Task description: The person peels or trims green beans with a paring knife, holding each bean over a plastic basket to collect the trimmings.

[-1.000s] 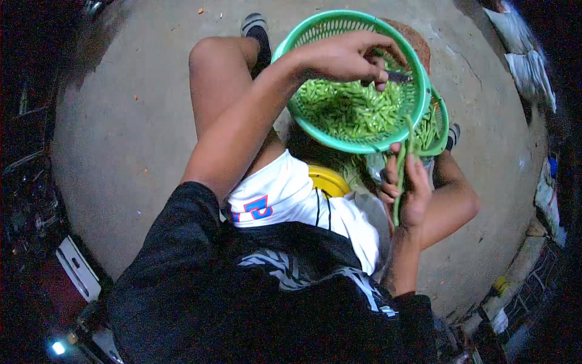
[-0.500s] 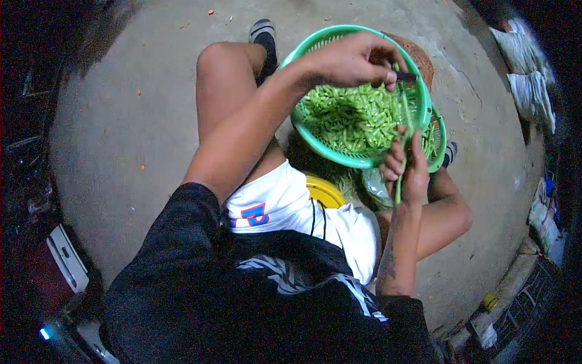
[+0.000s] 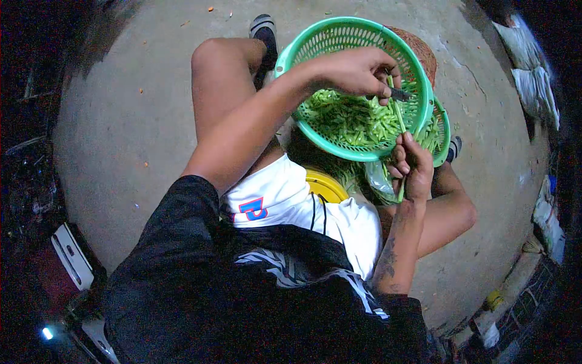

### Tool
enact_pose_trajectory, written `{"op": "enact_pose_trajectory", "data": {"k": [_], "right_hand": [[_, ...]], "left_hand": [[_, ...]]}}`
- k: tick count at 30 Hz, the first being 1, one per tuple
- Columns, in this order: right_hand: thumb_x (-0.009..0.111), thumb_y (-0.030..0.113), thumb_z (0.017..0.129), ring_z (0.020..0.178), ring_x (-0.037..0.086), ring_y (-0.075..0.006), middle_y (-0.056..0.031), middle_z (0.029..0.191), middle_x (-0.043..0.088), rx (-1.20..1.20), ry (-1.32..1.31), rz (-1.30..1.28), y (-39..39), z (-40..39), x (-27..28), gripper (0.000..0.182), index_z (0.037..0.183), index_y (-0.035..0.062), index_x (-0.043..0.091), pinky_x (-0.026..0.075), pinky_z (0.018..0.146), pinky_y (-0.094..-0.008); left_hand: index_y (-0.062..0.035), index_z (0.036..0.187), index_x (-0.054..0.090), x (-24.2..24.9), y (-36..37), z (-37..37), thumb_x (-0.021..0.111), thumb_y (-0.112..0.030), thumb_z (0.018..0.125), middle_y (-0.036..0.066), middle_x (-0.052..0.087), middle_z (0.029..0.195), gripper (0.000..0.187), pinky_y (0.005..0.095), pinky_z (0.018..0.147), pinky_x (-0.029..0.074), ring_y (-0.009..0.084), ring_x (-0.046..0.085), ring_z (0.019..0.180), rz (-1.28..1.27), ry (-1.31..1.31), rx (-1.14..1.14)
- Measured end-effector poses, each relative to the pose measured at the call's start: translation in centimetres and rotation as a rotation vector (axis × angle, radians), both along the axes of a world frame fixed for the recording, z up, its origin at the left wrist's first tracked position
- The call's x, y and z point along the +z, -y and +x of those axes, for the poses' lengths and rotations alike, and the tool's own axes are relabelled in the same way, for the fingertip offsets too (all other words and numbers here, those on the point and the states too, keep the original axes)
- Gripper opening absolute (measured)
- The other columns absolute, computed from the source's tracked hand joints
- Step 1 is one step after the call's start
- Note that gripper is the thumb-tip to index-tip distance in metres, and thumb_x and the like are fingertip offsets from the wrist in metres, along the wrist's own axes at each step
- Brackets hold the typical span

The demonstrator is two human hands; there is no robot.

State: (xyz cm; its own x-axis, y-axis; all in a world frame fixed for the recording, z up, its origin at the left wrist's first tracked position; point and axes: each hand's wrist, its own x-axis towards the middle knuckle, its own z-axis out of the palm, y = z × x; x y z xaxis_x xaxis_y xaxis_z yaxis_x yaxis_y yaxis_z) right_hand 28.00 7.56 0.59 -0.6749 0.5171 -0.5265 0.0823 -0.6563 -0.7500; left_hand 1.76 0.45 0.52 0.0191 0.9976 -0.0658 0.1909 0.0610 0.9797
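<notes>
My left hand (image 3: pixel 362 73) is closed around a small dark knife (image 3: pixel 399 94) over the mouth of a green plastic basket (image 3: pixel 332 25). The knife's blade lies against the upper part of a long green bean (image 3: pixel 398 113). Lower down, my right hand (image 3: pixel 416 165) grips that bean near the basket's rim, and its end sticks out below my fingers. Cut green pieces (image 3: pixel 364 124) cover the basket's bottom, partly hidden by my left hand and its shadow.
A second green basket (image 3: pixel 447 130) with more green vegetables stands partly under the first. Behind is a brown rounded object (image 3: pixel 418 50). Between my legs are a yellow round item (image 3: pixel 325 185) and a clear plastic bag (image 3: pixel 379 181). White sacks (image 3: pixel 533 91) lie at the right.
My left hand and the knife have shifted slightly down along the bean. The green basket appears a little higher and more of its slotted wall shows. My right hand still holds the bean.
</notes>
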Motion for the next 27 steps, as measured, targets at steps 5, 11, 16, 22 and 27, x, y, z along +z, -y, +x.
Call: {"op": "enact_pose_trajectory", "data": {"k": [5, 11, 16, 22, 27], "right_hand": [[0.065, 0.022, 0.098, 0.043, 0.034, -0.0030, 0.0010, 0.064, 0.055, -0.050, -0.016, -0.042, -0.3, 1.0, -0.3, 0.021, 0.096, 0.0012, 0.065, 0.025, 0.039, -0.0195], [0.065, 0.019, 0.098, 0.043, 0.035, -0.0031, 0.0012, 0.062, 0.054, -0.051, -0.002, -0.052, 0.0, 0.3, 0.1, 0.018, 0.094, 0.0013, 0.065, 0.026, 0.038, -0.0194], [0.065, 0.019, 0.098, 0.043, 0.035, -0.0031, 0.0017, 0.061, 0.053, -0.067, -0.021, -0.082, -0.3, 1.0, -0.3, 0.019, 0.093, 0.0012, 0.065, 0.026, 0.038, -0.0195], [0.065, 0.022, 0.098, 0.042, 0.033, -0.0031, 0.0023, 0.060, 0.051, -0.077, 0.002, -0.061, -0.1, 0.2, -0.3, 0.022, 0.094, 0.0005, 0.065, 0.026, 0.038, -0.0198], [0.066, 0.022, 0.098, 0.042, 0.032, -0.0029, 0.0029, 0.060, 0.050, -0.086, -0.025, -0.097, 0.0, 0.7, -0.5, 0.022, 0.093, 0.0002, 0.065, 0.025, 0.038, -0.0197]], "left_hand": [[0.0010, 0.116, 0.064, -1.1, -0.4, -2.5, 0.065, -0.006, 0.094, 0.007, 0.074, 0.092, 0.023, 0.0285, 0.074, 0.051, 0.0127, 0.065, 0.081, 0.002, 0.070, 0.029], [-0.0005, 0.119, 0.063, -0.1, -0.3, 0.5, 0.066, -0.005, 0.091, 0.007, 0.073, 0.087, 0.029, 0.0276, 0.073, 0.050, 0.0112, 0.068, 0.086, -0.053, 0.020, -0.078], [-0.0009, 0.119, 0.065, -0.7, 0.2, -3.0, 0.062, -0.003, 0.093, 0.007, 0.072, 0.092, 0.026, 0.0299, 0.075, 0.053, 0.0138, 0.068, 0.085, -0.019, 0.054, 0.059], [-0.0026, 0.119, 0.066, -0.3, -0.2, 0.6, 0.067, -0.006, 0.091, 0.006, 0.074, 0.090, 0.029, 0.0287, 0.074, 0.052, 0.0119, 0.068, 0.084, -0.052, 0.090, -0.114], [-0.0028, 0.119, 0.066, -0.6, 0.1, -2.7, 0.069, -0.007, 0.089, 0.004, 0.073, 0.088, 0.030, 0.0279, 0.072, 0.051, 0.0121, 0.066, 0.080, -0.072, 0.048, 0.050]]}}
